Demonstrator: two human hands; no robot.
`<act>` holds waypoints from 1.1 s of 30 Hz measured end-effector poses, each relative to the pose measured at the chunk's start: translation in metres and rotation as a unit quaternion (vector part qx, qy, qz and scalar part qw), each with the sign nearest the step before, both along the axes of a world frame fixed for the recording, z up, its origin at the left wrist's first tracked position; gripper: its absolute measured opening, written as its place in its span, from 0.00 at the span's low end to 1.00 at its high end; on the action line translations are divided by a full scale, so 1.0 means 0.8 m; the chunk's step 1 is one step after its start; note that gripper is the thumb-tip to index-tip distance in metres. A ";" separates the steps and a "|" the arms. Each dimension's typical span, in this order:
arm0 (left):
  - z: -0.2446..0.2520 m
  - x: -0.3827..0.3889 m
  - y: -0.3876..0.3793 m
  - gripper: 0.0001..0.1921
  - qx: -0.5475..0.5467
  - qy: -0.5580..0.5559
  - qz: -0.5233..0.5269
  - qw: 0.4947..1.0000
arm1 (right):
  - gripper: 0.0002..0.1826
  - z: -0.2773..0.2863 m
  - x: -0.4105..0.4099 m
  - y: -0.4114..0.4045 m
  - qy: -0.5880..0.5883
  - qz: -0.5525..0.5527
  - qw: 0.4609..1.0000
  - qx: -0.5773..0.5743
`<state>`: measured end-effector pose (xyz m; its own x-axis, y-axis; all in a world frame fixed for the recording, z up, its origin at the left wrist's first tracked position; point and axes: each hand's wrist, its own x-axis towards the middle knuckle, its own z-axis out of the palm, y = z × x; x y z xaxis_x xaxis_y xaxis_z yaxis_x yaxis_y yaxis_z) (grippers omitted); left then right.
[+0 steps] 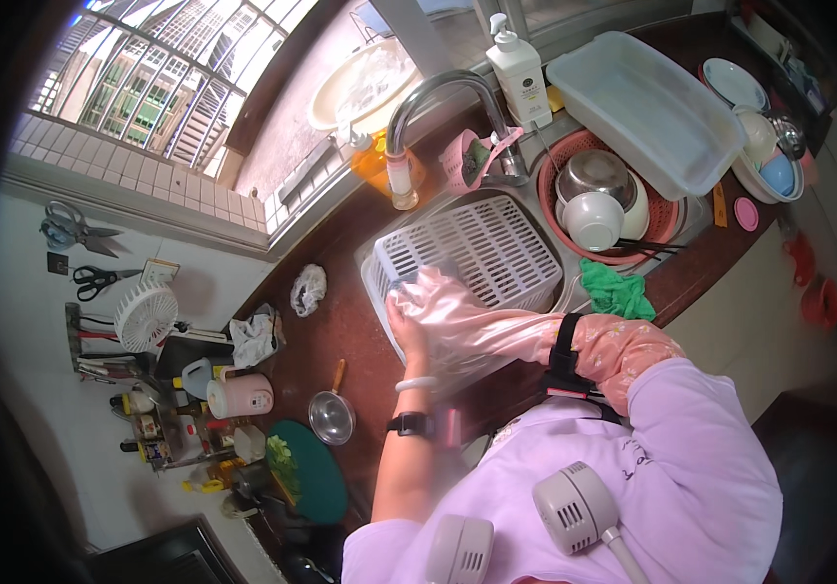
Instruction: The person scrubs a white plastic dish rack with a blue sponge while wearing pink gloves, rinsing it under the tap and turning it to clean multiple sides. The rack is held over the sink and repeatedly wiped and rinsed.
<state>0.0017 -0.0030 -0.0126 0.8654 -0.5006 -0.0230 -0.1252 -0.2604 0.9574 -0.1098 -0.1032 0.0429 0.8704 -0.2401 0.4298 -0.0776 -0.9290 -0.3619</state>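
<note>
My left hand, bare with a pale bangle and a dark watch below it, presses against the fingers of a shiny pink glove. That glove covers my right hand and forearm up to a floral sleeve; its fingers are blurred, and whether they hold anything is unclear. Both hands meet over the near left corner of a white slotted plastic basket, which lies slots up at the sink. Beyond the basket stands a curved chrome faucet. A pink strainer caddy holding a green scrubber hangs beside the faucet.
At right, a red colander holds bowls and chopsticks; a translucent tub leans behind it. A green cloth lies at the sink edge. Left are a small saucepan, a green board with leafy greens, and a pink electric pot.
</note>
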 end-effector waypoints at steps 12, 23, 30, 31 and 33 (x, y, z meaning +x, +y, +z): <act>0.031 -0.022 -0.005 0.33 0.045 -0.048 0.009 0.998 | 0.37 -0.037 -0.039 -0.026 -0.089 0.087 0.981 0.147; 0.043 -0.032 -0.006 0.33 0.050 -0.056 0.016 0.997 | 0.39 -0.046 -0.072 -0.141 0.216 -0.195 0.926 0.239; 0.028 -0.026 -0.006 0.32 0.076 -0.079 0.023 0.994 | 0.38 -0.035 -0.033 -0.120 0.226 -0.288 0.899 0.241; 0.024 -0.024 -0.006 0.32 0.076 -0.068 0.023 0.995 | 0.36 -0.018 -0.023 -0.106 0.221 -0.237 0.918 0.228; 0.018 -0.019 -0.005 0.32 0.076 -0.065 0.022 0.995 | 0.32 0.018 -0.007 -0.068 0.170 -0.111 0.960 0.193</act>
